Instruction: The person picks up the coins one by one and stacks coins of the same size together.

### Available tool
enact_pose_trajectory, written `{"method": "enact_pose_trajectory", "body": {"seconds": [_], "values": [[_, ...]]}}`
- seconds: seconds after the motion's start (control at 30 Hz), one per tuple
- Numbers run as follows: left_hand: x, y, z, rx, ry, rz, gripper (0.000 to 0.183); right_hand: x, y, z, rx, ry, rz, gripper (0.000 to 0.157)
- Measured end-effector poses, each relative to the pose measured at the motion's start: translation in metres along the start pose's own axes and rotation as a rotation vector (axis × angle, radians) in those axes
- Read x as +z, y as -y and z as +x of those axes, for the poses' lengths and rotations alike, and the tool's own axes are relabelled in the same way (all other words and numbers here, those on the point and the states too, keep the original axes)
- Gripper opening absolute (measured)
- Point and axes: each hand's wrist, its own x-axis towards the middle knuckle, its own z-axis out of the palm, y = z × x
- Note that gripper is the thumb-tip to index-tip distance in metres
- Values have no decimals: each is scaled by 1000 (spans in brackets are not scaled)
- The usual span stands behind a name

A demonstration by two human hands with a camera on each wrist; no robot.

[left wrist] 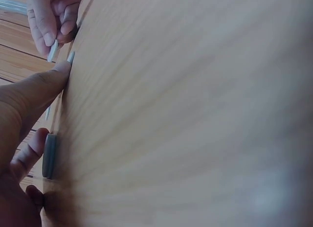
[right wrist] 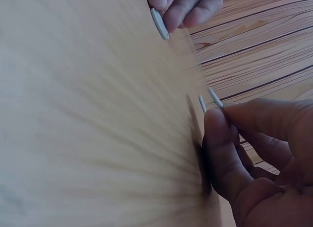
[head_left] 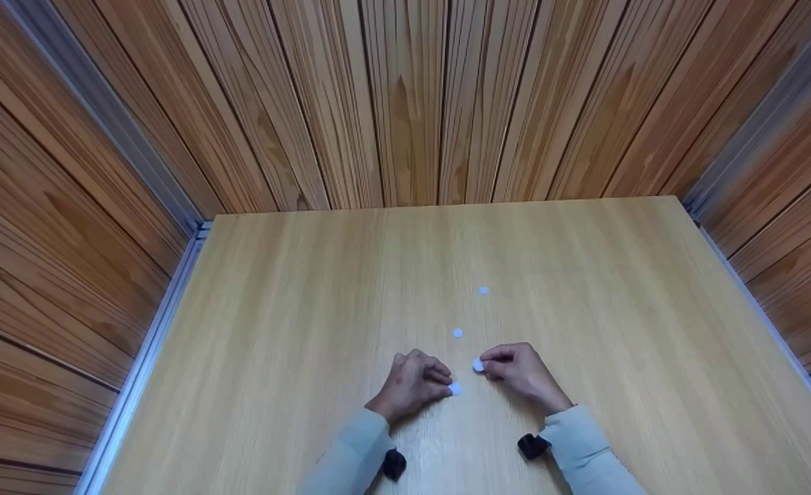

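Observation:
In the head view my left hand (head_left: 412, 385) has its thumb and fingertips at a small white disc (head_left: 455, 389), low over the table. My left wrist view also shows a thicker grey-looking disc or pair of discs (left wrist: 49, 156) by the curled fingers, hidden from the head camera. My right hand (head_left: 525, 375) pinches another white disc (head_left: 478, 365) between thumb and forefinger. That pinched disc (right wrist: 215, 97) is seen nearly edge-on in the right wrist view.
Two more white discs lie farther up the table, a nearer one (head_left: 458, 333) and a farther one (head_left: 483, 291). The light wooden tabletop (head_left: 295, 289) is bounded by wood-panelled walls (head_left: 405, 103) and metal rails (head_left: 150, 344).

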Motion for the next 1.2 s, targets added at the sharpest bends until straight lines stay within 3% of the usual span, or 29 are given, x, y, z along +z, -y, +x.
{"method": "enact_pose_trajectory", "body": {"seconds": [0.43,0.8,1.2], "values": [[0,-2,1,-40,12,30,18,11,4,-7,-10,59,-53,11],[1,0,-1,0,4,33,19,21,4,-12,-48,103,-82,9],[2,0,0,6,-13,61,18,32,7,-15,-117,75,-194,8]]}}
